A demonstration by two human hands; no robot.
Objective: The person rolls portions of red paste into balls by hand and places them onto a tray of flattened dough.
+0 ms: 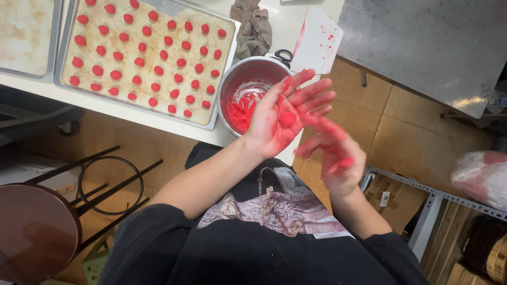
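My left hand (282,113) is held palm up over the table edge, stained red, with a small red dough ball (288,118) resting in the palm. My right hand (334,153), also stained red, hovers just right of it with fingers spread and nothing in it. Behind the left hand stands a steel bowl (248,68) with red dough (240,113) smeared inside. A baking tray (214,113) lined with paper carries several rows of small red dough balls (140,62).
A white scraper (317,45) with red smears, black scissors (284,55) and a grey cloth (254,26) lie beyond the bowl. A second tray (26,31) sits at far left. A round brown stool (34,232) stands lower left, a metal rack (433,203) at right.
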